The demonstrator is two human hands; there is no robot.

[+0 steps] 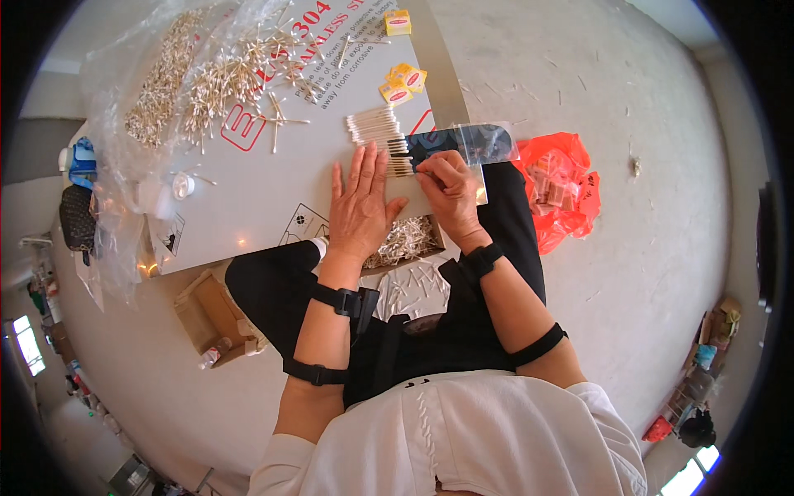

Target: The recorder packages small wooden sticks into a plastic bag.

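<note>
Row of cotton swabs [374,126] on the table [277,183], its near end between the hands and beside a dark strip [430,143]; best squared, I judge, with light, flat pressure, sticks parallel, heads level. Left hand [359,201]: fingers extended, slightly spread, tips at the row's near part. Right hand [452,188]: fingers curled in beside the strip; pinch hidden, cannot tell what, if anything, they hold.

The left hand [360,207] covers part of the row of cotton swabs [376,126]. Curled fingers hide whether the right hand [449,188] pinches anything. The clear plastic bag [112,91] is cut off at the top edge; clutter [699,384] at lower right is too small to identify.
</note>
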